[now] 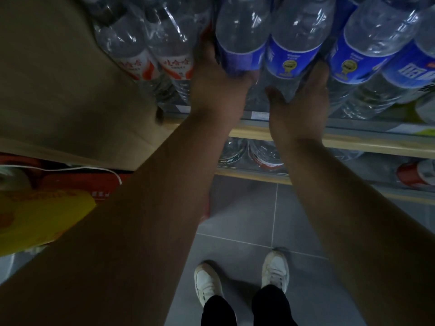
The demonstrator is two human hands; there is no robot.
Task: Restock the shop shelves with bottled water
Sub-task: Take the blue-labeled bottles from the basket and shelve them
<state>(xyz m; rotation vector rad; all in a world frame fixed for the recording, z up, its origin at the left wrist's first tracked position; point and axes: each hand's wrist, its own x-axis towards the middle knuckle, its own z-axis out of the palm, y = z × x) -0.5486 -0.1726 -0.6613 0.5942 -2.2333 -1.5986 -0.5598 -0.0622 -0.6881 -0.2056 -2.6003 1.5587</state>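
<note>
Dim shop aisle, grey tile floor, wood-edged shelf packed with water. Big cardboard box on the left. Two blue-label bottles sit at the shelf front, left hand wrapped round one side, right hand curled round the other. Full, so probably heavy; thin plastic looks slick and squishy, so I'd grip low, near the label.

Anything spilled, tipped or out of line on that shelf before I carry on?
Nothing stands out. The blue-label bottles stand side by side, the left hand and right hand each gripping one; the floor looks dry.
</note>
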